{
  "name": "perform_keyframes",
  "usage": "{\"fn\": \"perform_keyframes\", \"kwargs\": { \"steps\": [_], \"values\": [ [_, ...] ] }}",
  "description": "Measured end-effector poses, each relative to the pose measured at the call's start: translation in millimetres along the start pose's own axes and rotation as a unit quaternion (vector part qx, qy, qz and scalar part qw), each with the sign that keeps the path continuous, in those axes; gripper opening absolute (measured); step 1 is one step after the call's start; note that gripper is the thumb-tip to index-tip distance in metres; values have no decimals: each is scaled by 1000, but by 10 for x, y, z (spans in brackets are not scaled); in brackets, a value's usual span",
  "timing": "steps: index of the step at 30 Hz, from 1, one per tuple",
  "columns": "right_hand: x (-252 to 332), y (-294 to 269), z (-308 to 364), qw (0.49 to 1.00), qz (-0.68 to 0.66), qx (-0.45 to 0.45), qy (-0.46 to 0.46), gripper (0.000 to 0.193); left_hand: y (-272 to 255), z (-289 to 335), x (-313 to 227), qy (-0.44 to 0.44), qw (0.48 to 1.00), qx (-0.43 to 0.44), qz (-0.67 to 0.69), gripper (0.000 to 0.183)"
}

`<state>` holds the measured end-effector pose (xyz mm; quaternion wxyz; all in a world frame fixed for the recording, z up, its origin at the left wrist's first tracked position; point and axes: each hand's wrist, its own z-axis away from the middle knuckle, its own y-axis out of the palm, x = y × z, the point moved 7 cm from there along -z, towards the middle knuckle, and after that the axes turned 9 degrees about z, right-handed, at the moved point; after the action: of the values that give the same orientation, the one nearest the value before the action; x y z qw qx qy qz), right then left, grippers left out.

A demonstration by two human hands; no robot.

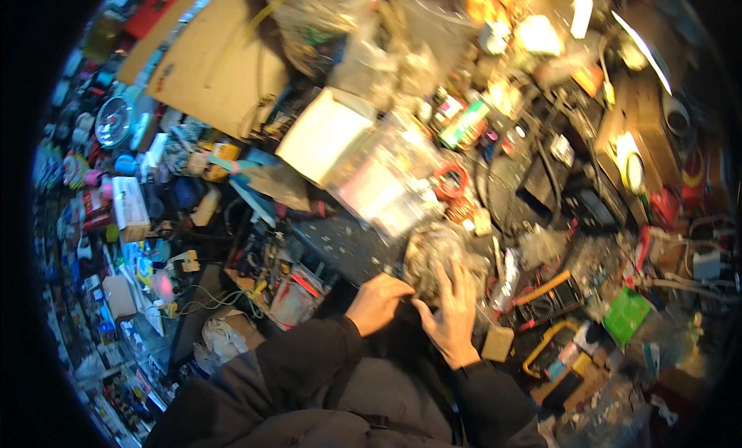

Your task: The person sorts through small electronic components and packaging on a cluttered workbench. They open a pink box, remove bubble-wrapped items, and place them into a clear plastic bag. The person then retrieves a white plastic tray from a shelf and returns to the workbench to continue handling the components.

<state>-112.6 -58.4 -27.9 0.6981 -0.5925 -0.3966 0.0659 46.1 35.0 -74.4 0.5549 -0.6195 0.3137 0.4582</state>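
We see the right hand [454, 317], fingers wide, over a clump [423, 251]; the left hand [376, 303] curls, its hold we cannot tell.

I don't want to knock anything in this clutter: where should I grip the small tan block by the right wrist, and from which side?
Pinch the small tan block by opposite side faces, probably from above: it looks compact and boxy, its top is uncovered, and the right hand is just left.

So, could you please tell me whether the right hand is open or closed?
Open: the right hand shows extended fingers and a thumb set apart.
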Motion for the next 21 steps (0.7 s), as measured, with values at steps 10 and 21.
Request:
{"fn": "perform_keyframes", "kwargs": {
  "steps": [10, 21],
  "values": [
    [242, -89, -238, 998, 33, -19, -53, 68, -1276, 151, 861, -275, 856, -209, 385, 17],
    [-226, 60, -360, 997, 28, 1, 72, 106, -936, -5, 960, -332, 872, -89, 349, 22]
  ]
}}
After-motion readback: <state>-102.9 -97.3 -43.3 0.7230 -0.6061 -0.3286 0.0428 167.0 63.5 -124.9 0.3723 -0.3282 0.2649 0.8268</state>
